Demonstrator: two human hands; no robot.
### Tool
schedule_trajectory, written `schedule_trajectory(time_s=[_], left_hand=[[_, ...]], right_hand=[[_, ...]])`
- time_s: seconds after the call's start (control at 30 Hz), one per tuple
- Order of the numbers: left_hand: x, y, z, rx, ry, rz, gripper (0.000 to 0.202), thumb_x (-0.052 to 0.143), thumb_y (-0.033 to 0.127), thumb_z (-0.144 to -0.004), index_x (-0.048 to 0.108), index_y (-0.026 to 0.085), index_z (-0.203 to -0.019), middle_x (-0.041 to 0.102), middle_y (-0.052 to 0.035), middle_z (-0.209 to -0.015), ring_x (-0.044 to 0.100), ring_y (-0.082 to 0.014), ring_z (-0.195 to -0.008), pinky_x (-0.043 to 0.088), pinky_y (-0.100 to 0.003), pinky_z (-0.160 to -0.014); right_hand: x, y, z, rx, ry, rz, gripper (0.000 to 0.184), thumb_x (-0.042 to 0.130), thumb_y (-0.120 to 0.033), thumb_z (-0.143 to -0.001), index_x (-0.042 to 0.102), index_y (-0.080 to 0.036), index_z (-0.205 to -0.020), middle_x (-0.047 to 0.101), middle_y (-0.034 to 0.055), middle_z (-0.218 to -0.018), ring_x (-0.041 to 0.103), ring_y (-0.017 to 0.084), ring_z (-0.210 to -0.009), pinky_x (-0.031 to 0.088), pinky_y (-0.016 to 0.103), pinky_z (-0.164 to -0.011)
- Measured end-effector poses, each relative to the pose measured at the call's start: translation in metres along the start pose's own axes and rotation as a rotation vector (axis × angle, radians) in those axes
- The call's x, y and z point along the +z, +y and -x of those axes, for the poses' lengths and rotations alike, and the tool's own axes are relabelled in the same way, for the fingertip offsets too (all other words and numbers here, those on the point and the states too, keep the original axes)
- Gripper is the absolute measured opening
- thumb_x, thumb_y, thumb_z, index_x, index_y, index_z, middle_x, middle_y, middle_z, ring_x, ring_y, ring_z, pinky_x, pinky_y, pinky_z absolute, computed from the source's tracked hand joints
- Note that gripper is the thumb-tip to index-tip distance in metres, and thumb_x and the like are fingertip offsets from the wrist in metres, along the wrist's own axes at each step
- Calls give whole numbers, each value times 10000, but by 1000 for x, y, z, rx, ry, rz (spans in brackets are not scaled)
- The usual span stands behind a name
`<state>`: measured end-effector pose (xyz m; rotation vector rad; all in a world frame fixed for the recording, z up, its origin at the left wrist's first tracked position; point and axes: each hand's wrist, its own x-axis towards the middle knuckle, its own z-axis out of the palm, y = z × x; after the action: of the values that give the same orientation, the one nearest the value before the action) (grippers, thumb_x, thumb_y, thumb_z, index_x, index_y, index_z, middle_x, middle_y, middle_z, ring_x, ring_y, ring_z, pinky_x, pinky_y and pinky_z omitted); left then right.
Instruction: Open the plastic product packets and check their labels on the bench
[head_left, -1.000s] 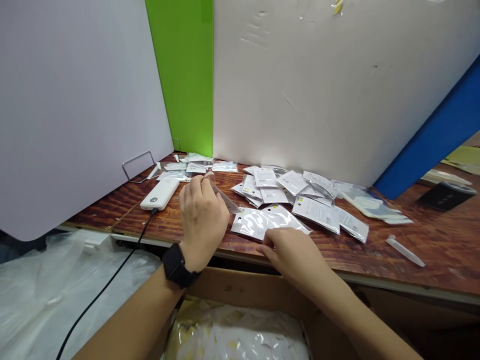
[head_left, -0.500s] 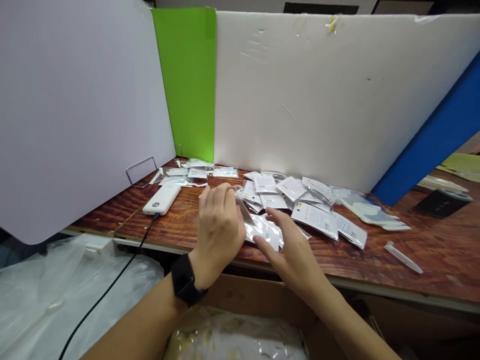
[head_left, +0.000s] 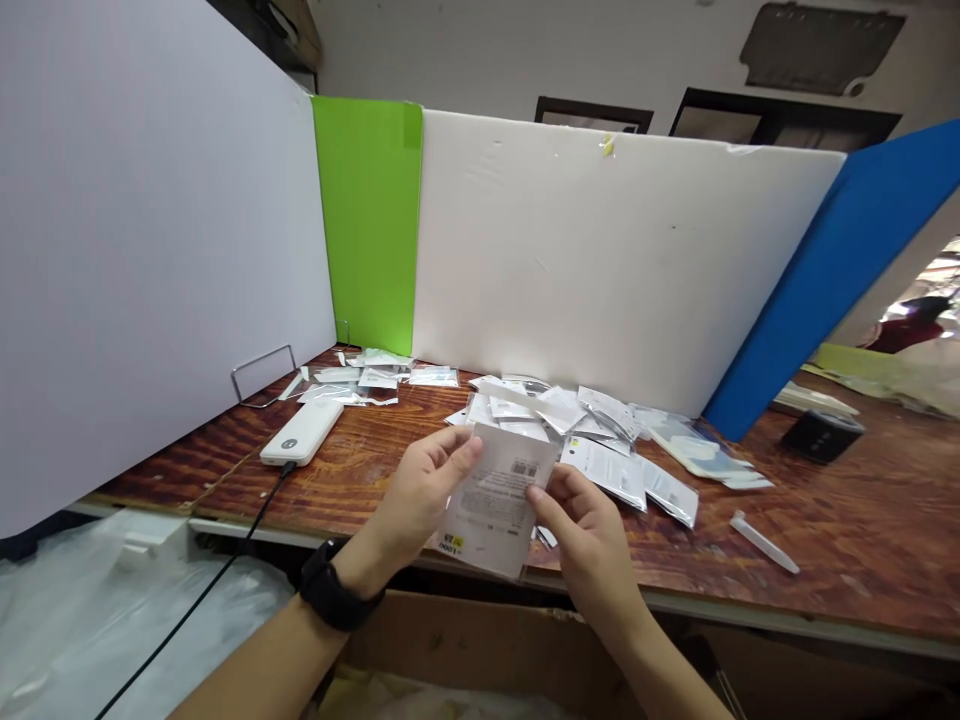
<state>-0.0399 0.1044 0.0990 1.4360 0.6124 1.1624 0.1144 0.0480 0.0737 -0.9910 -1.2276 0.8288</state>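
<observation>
A flat white printed packet (head_left: 491, 505) is held up over the table's front edge, its lettering upside down to me. My left hand (head_left: 420, 495) pinches its upper left edge between thumb and fingers. On the right edge, my right hand (head_left: 592, 530) grips it with the thumb on the printed face and the fingers behind. A raised flap or strip (head_left: 517, 400) shows above its top. Just beyond lies a heap of similar clear-wrapped packets (head_left: 606, 468), partly hidden by the held one. A black watch is on my left wrist.
A white power bank (head_left: 304, 432) with a black cable lies left. Behind it are thin clear packets (head_left: 360, 378). White (head_left: 600, 270), green (head_left: 371, 230) and blue (head_left: 817, 290) panels stand around the table. A white plastic strip (head_left: 763, 542) lies right; below is an open cardboard box (head_left: 465, 630).
A packet lying low by the hands is now raised and held between both, printed side toward me. My left hand has turned from back-up to a thumb-up pinch. The view has tilted upward.
</observation>
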Motion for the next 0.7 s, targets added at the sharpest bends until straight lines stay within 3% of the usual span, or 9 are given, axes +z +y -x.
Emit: schedule_trajectory(time_s=[0.03, 0.1, 0.17, 0.2, 0.23, 0.3, 0.43, 0.57, 0.7], left_hand=[[0, -1, -1, -56, -54, 86, 324, 564, 412, -849, 613, 138, -1016, 695, -109, -965, 652, -233, -876, 533, -347, -738], [0, -1, -1, -73, -44, 149, 259, 625, 393, -821, 648, 149, -906, 693, -46, -836, 625, -157, -739, 507, -265, -672], [3, 0, 1, -76, -10, 153, 225, 662, 371, -797, 658, 156, -861, 676, -13, -786, 588, -122, -691, 484, -231, -646], [4, 1, 1, -86, -8, 146, 221, 667, 367, -791, 661, 155, -855, 672, -9, -780, 580, -119, -689, 478, -228, -644], [6, 2, 2, -94, -14, 133, 221, 668, 365, -788, 664, 152, -847, 669, -9, -773, 574, -118, -686, 473, -226, -639], [8, 4, 4, -92, -19, 95, 217, 669, 357, -780, 668, 143, -814, 657, -5, -740, 553, -112, -658, 455, -216, -613], [9, 5, 6, -75, 71, 26, 206, 687, 337, -745, 675, 132, -722, 613, 11, -648, 493, -96, -597, 405, -199, -558], [10, 7, 9, -121, 140, 72, 205, 706, 339, -710, 694, 135, -717, 641, -10, -659, 518, -116, -610, 414, -217, -566], [8, 10, 9, -194, 108, 106, 210, 684, 333, -723, 720, 135, -782, 716, -75, -809, 600, -176, -706, 465, -266, -628]], right_hand=[[1, 1, 1, -20, 15, -3, 166, 612, -321, -844, 616, -204, -962, 715, 84, -949, 680, 222, -879, 575, 321, -739], [1, 6, 2, -111, 82, 16, 368, 620, -288, -842, 508, -261, -1191, 657, 91, -1137, 670, 216, -935, 580, 338, -751], [0, 10, 4, -214, 121, 84, 594, 619, -262, -840, 341, -341, -1359, 500, 100, -1370, 642, 225, -1024, 583, 361, -767], [-1, 12, 5, -245, 105, 140, 620, 618, -260, -839, 329, -354, -1379, 436, 96, -1429, 621, 239, -1070, 581, 370, -778], [-2, 13, 6, -254, 71, 198, 587, 617, -263, -839, 376, -343, -1367, 425, 93, -1440, 602, 254, -1102, 578, 374, -787], [-3, 13, 7, -226, 10, 267, 451, 631, -263, -827, 521, -297, -1264, 549, 93, -1319, 612, 264, -1073, 578, 357, -769], [-1, 6, 6, -159, -26, 189, 339, 688, -210, -773, 616, -298, -1093, 686, 29, -1011, 666, 191, -825, 572, 267, -657], [3, 1, 4, -154, -44, 117, 327, 704, -156, -740, 642, -308, -1023, 698, 4, -1017, 668, 175, -864, 567, 236, -683], [2, 4, 1, -212, -63, 185, 306, 671, -164, -769, 623, -267, -1054, 663, 63, -1123, 634, 235, -1029, 569, 334, -792]])
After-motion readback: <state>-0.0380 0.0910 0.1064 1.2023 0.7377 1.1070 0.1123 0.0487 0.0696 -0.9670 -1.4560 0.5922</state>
